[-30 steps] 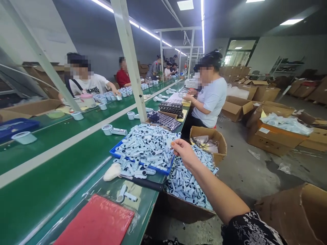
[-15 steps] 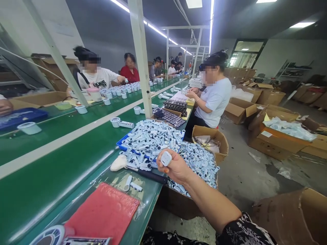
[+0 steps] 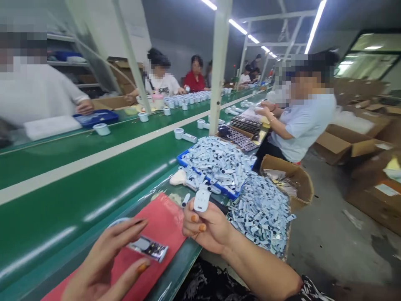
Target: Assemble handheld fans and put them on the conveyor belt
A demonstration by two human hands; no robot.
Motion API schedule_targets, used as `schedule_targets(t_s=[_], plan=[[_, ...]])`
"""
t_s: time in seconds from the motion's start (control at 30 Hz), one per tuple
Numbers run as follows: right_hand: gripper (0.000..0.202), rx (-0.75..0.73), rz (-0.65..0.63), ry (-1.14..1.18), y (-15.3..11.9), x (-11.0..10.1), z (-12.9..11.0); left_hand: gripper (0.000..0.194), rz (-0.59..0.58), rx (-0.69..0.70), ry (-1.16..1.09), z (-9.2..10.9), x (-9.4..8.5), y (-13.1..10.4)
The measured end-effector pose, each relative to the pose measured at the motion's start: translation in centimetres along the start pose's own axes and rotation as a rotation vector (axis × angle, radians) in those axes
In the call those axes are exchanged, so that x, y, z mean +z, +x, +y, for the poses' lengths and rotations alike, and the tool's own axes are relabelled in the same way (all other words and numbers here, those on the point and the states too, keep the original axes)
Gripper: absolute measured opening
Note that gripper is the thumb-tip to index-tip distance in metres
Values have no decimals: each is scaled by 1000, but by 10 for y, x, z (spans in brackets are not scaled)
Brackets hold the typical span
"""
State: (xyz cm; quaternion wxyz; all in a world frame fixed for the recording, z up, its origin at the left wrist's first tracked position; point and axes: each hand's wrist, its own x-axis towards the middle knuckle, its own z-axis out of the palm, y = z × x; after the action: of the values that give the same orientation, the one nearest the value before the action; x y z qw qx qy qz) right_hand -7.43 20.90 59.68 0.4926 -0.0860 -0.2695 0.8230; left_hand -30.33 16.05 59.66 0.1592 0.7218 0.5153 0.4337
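Across the frame's middle, the green worktop carries a blue tray heaped with pale-blue plastic parts, mostly unprocessed by the look. Lower centre, right hand grips one white plastic piece; lower left, left hand pinches a shiny circuit module, seemingly not yet joined.

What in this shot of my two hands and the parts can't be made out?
- Head view, left hand: wrist cut off by the bottom edge.
- Round part it holds: ring mostly hidden behind the fingers.
- White part in the right hand: lower end hidden by fingers.
- Heaped blue parts: motion-blurred.
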Motion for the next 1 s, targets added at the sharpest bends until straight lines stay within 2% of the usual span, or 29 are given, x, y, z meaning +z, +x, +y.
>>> schedule_targets(t_s=[0.07, 0.2, 0.33, 0.47, 0.53, 0.67, 0.77, 0.9, 1.0], plan=[[33, 71, 15, 53, -1, 9, 15, 35, -55, -7, -91, 18, -6, 8], [33, 209, 83, 115, -3, 23, 33, 29, -79, -145, -271, 46, -8, 29], [36, 236, 60, -29, -6, 30, 38, 20, -191, -245, -378, 51, -7, 37], [44, 183, 23, -311, -7, 24, 39, 6, -216, -184, -398, 50, -11, 32], [45, 86, 29, -474, -7, 19, 37, 6, -182, -123, -353, 51, -13, 29], [36, -282, 109, -799, -12, 14, 26, 12, -97, 4, -185, 53, -14, 24], [26, -492, 108, -999, -17, 20, 17, 13, -64, 87, -27, 55, -11, 22], [12, -622, 77, -1189, -21, 32, 11, 14, -33, 180, 120, 58, -7, 21], [8, -626, 104, -1227, -21, 38, 13, 13, -7, 246, 199, 60, -4, 21]])
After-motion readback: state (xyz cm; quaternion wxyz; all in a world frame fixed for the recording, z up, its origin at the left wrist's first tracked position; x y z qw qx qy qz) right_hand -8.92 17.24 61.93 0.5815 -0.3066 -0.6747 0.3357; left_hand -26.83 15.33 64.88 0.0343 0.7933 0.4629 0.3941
